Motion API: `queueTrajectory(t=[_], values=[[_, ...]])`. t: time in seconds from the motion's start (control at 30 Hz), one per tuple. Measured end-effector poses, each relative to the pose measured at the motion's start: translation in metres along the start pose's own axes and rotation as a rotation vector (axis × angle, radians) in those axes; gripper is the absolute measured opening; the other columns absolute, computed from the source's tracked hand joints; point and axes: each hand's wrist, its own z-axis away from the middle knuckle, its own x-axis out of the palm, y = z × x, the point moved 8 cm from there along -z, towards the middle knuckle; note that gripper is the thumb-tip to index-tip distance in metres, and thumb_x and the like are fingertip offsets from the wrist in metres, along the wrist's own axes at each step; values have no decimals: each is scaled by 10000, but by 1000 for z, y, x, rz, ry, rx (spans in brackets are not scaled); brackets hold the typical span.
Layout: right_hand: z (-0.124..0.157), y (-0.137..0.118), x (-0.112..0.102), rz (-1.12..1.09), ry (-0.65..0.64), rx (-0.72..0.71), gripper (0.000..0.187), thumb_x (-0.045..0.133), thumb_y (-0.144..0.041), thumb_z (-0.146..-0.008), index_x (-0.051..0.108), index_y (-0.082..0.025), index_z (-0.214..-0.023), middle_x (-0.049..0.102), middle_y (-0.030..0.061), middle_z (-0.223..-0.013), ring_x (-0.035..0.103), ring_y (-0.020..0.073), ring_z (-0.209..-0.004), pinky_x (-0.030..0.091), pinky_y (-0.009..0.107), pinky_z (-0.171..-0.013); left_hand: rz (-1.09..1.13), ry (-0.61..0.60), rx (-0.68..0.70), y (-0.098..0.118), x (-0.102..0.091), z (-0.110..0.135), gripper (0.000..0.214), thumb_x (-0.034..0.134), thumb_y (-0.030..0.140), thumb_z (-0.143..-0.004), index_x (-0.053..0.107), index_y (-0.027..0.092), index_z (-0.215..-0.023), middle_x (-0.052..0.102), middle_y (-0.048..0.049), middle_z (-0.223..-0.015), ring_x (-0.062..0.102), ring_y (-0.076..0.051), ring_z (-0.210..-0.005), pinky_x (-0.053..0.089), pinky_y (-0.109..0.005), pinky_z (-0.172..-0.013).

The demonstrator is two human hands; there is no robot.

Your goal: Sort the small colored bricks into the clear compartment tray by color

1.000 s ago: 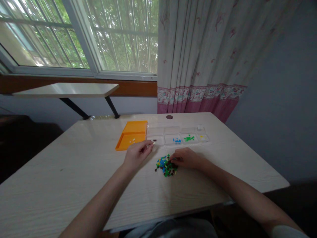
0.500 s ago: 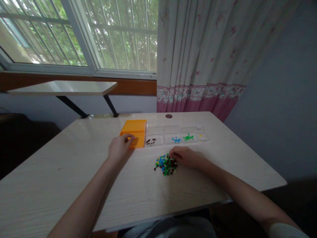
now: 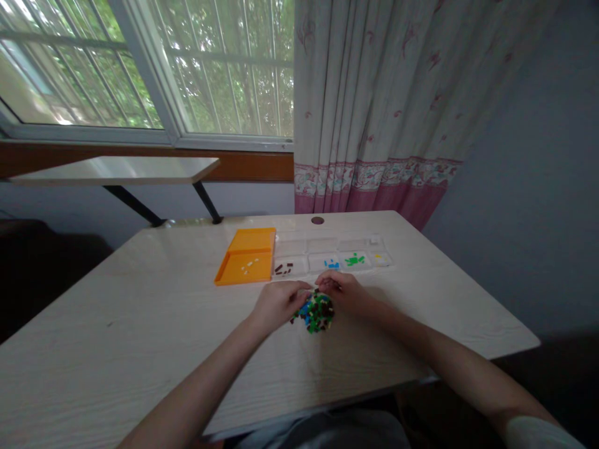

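A heap of small building bricks in green, brown, blue, yellow and cream lies on the table in front of me. My left hand is at the heap's upper left edge, thumb and fingers pinched together. Against its upper right edge, my right hand has its fingers curled in. The fingertips of both hands are close to each other over the far side of the heap. Whatever either hand pinches is too small or too hidden to name.
Behind the heap lies an open orange box with several pale pieces inside. Beside it, clear plastic trays hold brown pieces, blue pieces, green pieces and yellow pieces. A raised shelf stands at the table's back left.
My left hand has moved right and nearer, from over the orange box to the heap, uncovering pale pieces in the box. My right hand stays at the heap's right edge.
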Motion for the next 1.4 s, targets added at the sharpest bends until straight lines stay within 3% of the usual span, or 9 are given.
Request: queueTrajectory(t=[0.37,0.6,0.8,0.93,1.13,1.3,1.4], values=[[0,4,7,-109,5,57,96,523,-258,-809,535,-174,-855,581,-5,-709,553,101,-649,421,197,-568,80,-4,15,4,4,1,198,504,276,-806,645,197,-920,542,38,-526,453,-72,-462,323,-164,-469],[0,2,3,-7,-1,78,157,507,-288,-822,537,-169,-920,592,1,-715,540,98,-618,410,196,-546,74,21,35,4,2,1,202,489,274,-815,647,209,-924,565,31,-550,463,-71,-473,330,-163,-478],[-1,1,-5,319,-46,-108,100,542,-232,-791,614,-163,-795,610,28,-740,521,116,-656,407,231,-636,68,236,-66,-15,-29,4,216,509,294,-805,660,176,-905,572,22,-558,460,-69,-470,342,-161,-474],[0,7,1,378,-122,-116,94,579,-240,-769,634,-167,-792,630,37,-768,554,140,-746,415,251,-707,75,392,-68,-17,-48,9,238,514,307,-811,663,156,-920,596,10,-581,457,-63,-467,369,-158,-491],[1,12,6,405,-164,-96,95,587,-243,-767,651,-174,-777,632,33,-759,556,135,-733,419,241,-692,77,449,-62,-15,-51,12,234,509,306,-818,665,175,-933,662,-12,-704,493,-62,-497,403,-162,-530],[1,14,5,425,-170,-96,107,569,-252,-782,642,-175,-791,626,31,-761,548,130,-715,412,235,-678,57,483,-52,-15,-53,13,223,516,302,-814,671,183,-922,629,3,-630,479,-65,-489,390,-167,-528],[1,14,6,427,-178,-88,105,564,-247,-785,636,-170,-784,622,31,-758,541,130,-711,408,235,-676,56,487,-114,-25,-53,11,247,508,337,-812,673,180,-908,582,16,-569,457,-69,-475,366,-170,-503]])
